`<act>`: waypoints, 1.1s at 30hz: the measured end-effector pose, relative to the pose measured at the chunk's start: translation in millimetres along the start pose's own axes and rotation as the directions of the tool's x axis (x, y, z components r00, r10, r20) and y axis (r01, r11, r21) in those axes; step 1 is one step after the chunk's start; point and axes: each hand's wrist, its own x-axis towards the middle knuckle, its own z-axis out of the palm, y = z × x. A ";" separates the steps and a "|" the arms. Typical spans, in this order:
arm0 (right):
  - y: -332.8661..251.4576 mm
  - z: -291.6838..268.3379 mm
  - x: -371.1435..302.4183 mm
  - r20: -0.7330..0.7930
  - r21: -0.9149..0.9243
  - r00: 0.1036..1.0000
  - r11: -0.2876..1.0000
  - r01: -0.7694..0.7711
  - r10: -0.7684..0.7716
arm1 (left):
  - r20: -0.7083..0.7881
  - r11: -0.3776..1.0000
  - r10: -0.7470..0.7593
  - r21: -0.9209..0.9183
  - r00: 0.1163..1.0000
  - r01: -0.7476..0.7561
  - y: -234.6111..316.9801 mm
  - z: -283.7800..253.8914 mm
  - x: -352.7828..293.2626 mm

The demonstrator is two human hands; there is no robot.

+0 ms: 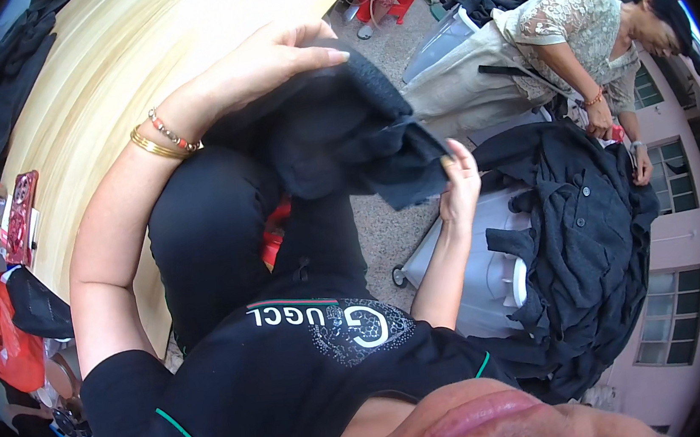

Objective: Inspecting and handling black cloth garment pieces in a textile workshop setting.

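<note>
A dark grey cloth garment piece (pixel 332 126) is stretched out above my lap, between both hands. My left hand (pixel 298 49) is closed on its upper edge, with the thumb lying along the top; the other fingers are partly hidden by the cloth. My right hand (pixel 458 177) pinches the lower right corner between thumb and fingers. A thick folded band (pixel 378 83) runs along the side of the piece facing right. Its lower part hangs in loose folds over my knees.
A pale wooden table (pixel 119 46) lies to my left, with a red-cased phone (pixel 22 219) beyond its edge. On the right, dark buttoned coats (pixel 581 228) are heaped over a translucent wheeled bin (pixel 466 266). A co-worker (pixel 562 43) stands behind them, handling the coats.
</note>
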 end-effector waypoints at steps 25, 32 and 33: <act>-70.4 186.8 -13.3 0.639 -0.259 0.346 0.231 0.938 -0.687 | 0.248 1.000 0.009 0.024 0.969 -0.015 0.1 4.7 -5.0; -62.0 178.0 -25.4 0.563 -0.308 0.472 0.358 0.882 -0.679 | 0.215 0.990 -0.134 -0.009 0.967 0.139 10.8 9.1 -9.4; -62.4 177.4 -25.4 0.533 -0.336 0.533 0.414 0.846 -0.657 | 0.223 0.989 -0.143 -0.010 0.964 0.149 12.0 8.4 -7.5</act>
